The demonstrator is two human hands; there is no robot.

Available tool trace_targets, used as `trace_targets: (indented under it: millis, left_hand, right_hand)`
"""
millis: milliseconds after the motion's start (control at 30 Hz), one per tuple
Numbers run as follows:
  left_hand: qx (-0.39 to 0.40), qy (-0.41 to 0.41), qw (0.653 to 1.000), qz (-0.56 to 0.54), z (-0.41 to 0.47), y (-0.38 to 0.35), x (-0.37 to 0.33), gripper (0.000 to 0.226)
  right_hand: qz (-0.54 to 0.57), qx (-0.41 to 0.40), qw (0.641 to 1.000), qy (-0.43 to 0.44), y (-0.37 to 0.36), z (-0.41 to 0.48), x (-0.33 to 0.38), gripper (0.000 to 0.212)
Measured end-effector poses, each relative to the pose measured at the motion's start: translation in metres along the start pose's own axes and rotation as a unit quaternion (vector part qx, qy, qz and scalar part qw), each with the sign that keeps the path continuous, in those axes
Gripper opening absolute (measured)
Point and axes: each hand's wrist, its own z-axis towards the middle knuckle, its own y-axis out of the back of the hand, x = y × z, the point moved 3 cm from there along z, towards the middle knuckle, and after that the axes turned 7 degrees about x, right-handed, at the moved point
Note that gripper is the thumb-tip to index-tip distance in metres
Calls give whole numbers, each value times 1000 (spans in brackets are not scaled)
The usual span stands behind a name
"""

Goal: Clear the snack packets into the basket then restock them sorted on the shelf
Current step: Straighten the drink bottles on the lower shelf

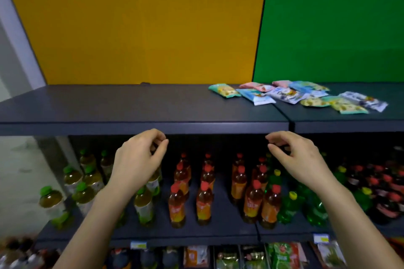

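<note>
Both hands are raised level with the front edge of the top shelf (131,107), and neither carries anything. The left hand (140,155) has its fingers loosely curled, thumb near the fingertips, and holds nothing. The right hand (295,157) is posed alike and is also empty. The snack packets (290,95) lie in a loose, overlapping scatter on the shelf surface, above and beyond the right hand and well apart from the left. No basket is in view. Rows of bottles (203,192) stand below and behind both hands on the lower shelf. Risks noted: because the packets overlap, a grab at one is likely to drag or flick its neighbours. Those nearest the front lip, up and right of the right hand, could slide off and fall among the bottles. The packets look slick and light, so a pinch on a corner may slip. With the basket unseen, a blind drop may miss. A left-hand reach would cross the right arm.
</note>
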Motion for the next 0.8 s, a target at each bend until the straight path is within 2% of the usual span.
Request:
trace_targets:
  millis: [133, 267, 467, 633, 800]
  left_hand:
    - [-10, -8, 1000, 2, 56, -29, -35, 13]
    - [3, 12, 1000, 7, 111, -56, -56, 17]
    - [137, 80, 987, -8, 197, -116, -51, 37]
    - [247, 169, 952, -67, 249, -153, -58, 65]
    - [208, 217, 947, -116, 280, -179, -72, 83]
  right_hand:
    - [19, -12, 999, 31, 22, 63, -26, 20]
    - [40, 15, 998, 35, 30, 127, -44, 23]
    - [-30, 60, 998, -5, 22, 200, -63, 32]
    - [-79, 126, 987, -58, -2, 234, -68, 42]
    - [-88, 151, 981, -85, -20, 253, -78, 70]
